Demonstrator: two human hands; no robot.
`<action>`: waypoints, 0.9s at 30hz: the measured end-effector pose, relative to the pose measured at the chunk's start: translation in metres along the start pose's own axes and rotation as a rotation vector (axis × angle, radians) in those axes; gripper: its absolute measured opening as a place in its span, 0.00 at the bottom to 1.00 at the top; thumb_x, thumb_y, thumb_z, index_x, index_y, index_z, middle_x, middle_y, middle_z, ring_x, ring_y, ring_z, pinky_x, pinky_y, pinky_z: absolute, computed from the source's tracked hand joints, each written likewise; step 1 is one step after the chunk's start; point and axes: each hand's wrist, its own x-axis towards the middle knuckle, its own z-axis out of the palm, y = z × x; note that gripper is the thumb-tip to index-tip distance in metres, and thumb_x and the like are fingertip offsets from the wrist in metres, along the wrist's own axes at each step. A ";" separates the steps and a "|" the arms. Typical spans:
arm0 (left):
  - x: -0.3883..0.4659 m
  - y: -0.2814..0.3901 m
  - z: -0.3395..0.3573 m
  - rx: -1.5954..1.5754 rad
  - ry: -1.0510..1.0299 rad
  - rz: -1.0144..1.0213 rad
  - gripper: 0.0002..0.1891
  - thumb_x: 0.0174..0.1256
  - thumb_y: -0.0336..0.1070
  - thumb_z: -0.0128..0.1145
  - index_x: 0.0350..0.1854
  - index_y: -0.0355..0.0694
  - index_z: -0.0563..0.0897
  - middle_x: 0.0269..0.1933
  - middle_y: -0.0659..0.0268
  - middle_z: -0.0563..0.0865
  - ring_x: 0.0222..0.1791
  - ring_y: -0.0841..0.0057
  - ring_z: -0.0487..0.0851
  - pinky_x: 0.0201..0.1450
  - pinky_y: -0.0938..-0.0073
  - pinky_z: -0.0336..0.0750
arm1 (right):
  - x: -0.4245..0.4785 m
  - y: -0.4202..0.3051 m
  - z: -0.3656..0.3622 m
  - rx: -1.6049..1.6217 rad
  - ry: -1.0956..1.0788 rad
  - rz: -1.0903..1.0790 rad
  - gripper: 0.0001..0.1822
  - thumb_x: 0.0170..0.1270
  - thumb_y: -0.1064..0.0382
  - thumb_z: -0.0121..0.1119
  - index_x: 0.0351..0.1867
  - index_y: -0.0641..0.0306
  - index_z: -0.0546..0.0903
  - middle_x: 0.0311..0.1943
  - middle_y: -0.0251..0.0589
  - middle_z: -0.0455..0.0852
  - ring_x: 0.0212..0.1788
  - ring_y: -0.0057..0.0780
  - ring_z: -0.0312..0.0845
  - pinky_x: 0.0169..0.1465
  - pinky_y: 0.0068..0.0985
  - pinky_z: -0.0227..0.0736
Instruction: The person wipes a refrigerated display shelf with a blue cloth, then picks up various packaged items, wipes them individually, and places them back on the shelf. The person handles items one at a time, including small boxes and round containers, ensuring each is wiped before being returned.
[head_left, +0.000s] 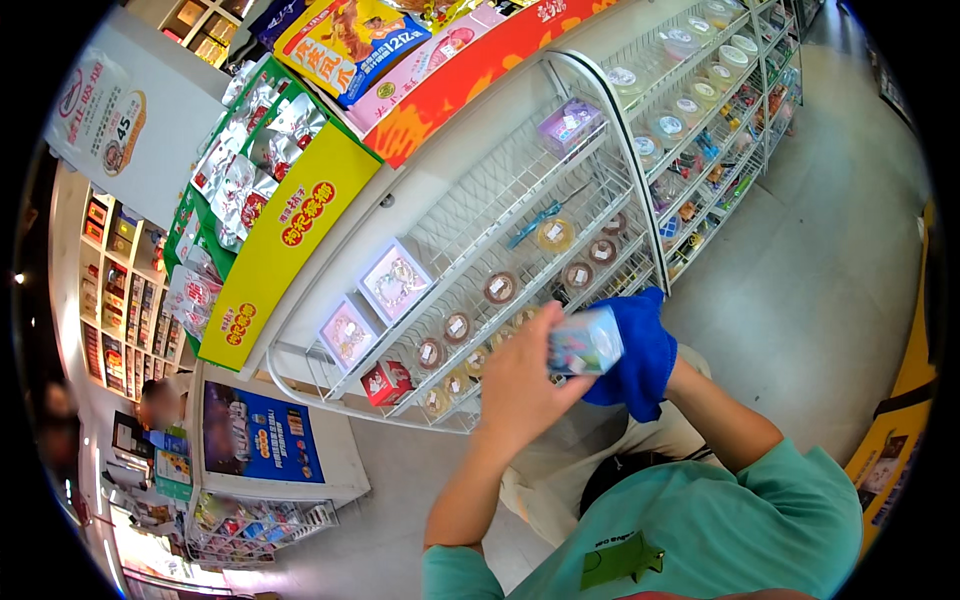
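Note:
My left hand (517, 386) grips a small clear plastic box (586, 341) with colourful contents, blurred. A blue cloth (637, 352) is bunched against the far side of the box. My right hand (673, 379) is wrapped in that cloth, its fingers hidden, only the wrist part showing. Both hands are in front of a white wire rack (480, 247). Round clear tubs with brown lids (499, 287) and yellow-lidded tubs (555, 234) stand on its tiers near my left hand. A red box (387, 382) sits at the rack's near left end.
Two pale jewellery boxes (394, 281) and a purple box (571, 126) stand on the upper tier. A yellow-green display carton (292, 240) holds silver packets above. More wire shelving (705, 112) continues right. A person (161, 401) is at the left behind a counter (330, 450).

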 end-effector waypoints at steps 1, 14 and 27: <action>0.009 0.004 -0.010 -0.054 0.057 -0.014 0.38 0.46 0.44 0.76 0.61 0.38 0.73 0.52 0.54 0.83 0.46 0.63 0.84 0.50 0.65 0.77 | -0.002 0.015 0.000 0.085 0.037 -0.015 0.24 0.64 0.61 0.62 0.61 0.63 0.74 0.56 0.46 0.79 0.57 0.35 0.77 0.62 0.31 0.70; 0.119 -0.027 -0.055 0.136 0.377 -0.033 0.29 0.53 0.48 0.69 0.55 0.37 0.76 0.49 0.54 0.82 0.48 0.57 0.82 0.52 0.63 0.75 | -0.015 0.006 -0.028 -0.063 0.385 -0.221 0.15 0.38 0.55 0.71 0.28 0.53 0.79 0.26 0.36 0.76 0.30 0.34 0.76 0.36 0.28 0.59; 0.204 -0.015 -0.018 0.102 0.444 0.133 0.32 0.57 0.50 0.66 0.59 0.34 0.75 0.52 0.50 0.82 0.53 0.57 0.80 0.57 0.64 0.73 | -0.037 0.033 -0.053 0.531 0.091 -0.096 0.15 0.62 0.64 0.65 0.48 0.64 0.77 0.39 0.38 0.82 0.42 0.25 0.78 0.51 0.27 0.75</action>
